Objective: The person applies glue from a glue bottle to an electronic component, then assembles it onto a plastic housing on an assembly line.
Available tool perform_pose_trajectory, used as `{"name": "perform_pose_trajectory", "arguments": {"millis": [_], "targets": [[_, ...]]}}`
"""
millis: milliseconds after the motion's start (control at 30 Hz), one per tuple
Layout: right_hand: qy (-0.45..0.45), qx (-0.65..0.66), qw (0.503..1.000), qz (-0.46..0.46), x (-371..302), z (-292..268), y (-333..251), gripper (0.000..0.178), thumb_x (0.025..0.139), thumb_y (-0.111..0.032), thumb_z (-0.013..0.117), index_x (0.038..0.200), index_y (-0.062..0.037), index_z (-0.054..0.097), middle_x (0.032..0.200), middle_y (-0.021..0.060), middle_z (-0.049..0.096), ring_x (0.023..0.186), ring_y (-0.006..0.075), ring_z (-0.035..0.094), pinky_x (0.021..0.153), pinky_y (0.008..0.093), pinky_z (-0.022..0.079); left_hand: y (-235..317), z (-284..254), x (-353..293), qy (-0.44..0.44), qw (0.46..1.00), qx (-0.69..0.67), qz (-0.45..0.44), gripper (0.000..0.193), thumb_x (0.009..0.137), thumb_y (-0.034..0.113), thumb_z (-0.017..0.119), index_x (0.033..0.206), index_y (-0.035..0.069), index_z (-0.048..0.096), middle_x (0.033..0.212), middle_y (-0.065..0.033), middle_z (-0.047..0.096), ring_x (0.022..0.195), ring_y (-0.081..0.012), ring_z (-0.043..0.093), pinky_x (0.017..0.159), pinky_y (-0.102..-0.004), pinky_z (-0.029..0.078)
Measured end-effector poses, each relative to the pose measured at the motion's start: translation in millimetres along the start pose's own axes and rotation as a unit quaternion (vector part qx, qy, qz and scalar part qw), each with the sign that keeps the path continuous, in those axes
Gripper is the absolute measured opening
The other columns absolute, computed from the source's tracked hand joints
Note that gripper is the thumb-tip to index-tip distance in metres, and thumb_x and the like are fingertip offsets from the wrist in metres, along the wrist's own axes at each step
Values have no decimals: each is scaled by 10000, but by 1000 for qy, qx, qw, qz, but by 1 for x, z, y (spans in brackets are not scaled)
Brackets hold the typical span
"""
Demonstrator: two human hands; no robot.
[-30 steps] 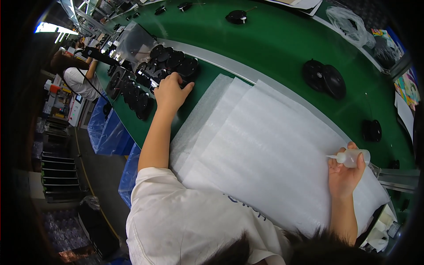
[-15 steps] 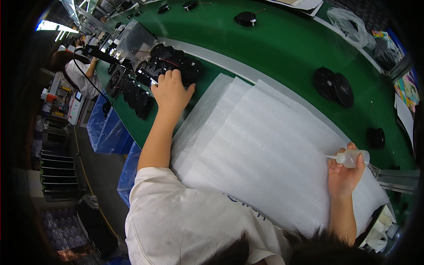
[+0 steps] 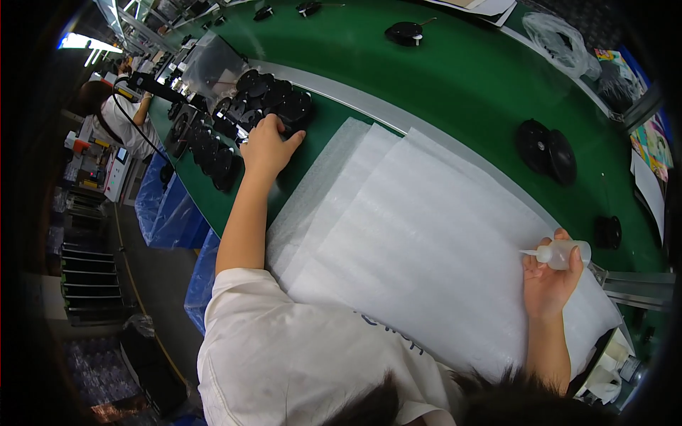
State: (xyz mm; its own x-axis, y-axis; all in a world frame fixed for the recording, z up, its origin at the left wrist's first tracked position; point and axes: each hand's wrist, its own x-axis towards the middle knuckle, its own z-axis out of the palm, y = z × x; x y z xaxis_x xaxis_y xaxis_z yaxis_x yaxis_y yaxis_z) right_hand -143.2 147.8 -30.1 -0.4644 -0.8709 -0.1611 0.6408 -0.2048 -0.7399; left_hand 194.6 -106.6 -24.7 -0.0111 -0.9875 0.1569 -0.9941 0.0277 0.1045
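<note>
Bottle (image 3: 566, 254), just one, small and cloudy, lies on its side in the right hand (image 3: 548, 287), its thin tip pointing left over the white sheets (image 3: 426, 241). At least three sheets overlap on the green table (image 3: 323, 128). Past their left end is one pile of round black parts (image 3: 264, 92), too crowded to count. On the green belt (image 3: 440, 92), I count one small black part (image 3: 607, 232) at the right, then two black discs (image 3: 536, 150) side by side, then one black part with a white bit (image 3: 405, 33), and at least two more far away.

Half a second ago, the two discs were further left and further away; now they have slid right and come closer. The small part and the one with the white bit moved too. The bottle is in the same hand as before.

The right hand is curled around the bottle, gripping it. The left hand (image 3: 268, 147) is at the pile's near edge, its thumb sticking out apart from the bent fingers. Its fingertips are hidden, so I cannot tell if they hold a part.
</note>
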Motion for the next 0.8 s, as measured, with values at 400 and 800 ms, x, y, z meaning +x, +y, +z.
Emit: {"name": "perform_pose_trajectory", "arguments": {"millis": [400, 800], "targets": [[12, -8, 1000, 2, 0, 2, 0, 343, 802, -410, 487, 924, -95, 425, 579, 10, 460, 481, 75, 371, 504, 192, 343, -3, 13, 4, 65, 998, -21, 0, 643, 648, 511, 632, 1005, -4, 486, 929, -162, 562, 869, -298, 557, 687, -402, 451], [-2, -10, 1000, -2, 1, 0, -1, 340, 789, -396, 505, 912, -86, 440, 571, 9, 463, 485, 73, 386, 489, 191, 334, 0, 13, 6, 40, 999, -17, 4, 712, 673, 551, 586, 1103, -7, 487, 990, -177, 541, 896, -313, 547, 714, -393, 463]]}}
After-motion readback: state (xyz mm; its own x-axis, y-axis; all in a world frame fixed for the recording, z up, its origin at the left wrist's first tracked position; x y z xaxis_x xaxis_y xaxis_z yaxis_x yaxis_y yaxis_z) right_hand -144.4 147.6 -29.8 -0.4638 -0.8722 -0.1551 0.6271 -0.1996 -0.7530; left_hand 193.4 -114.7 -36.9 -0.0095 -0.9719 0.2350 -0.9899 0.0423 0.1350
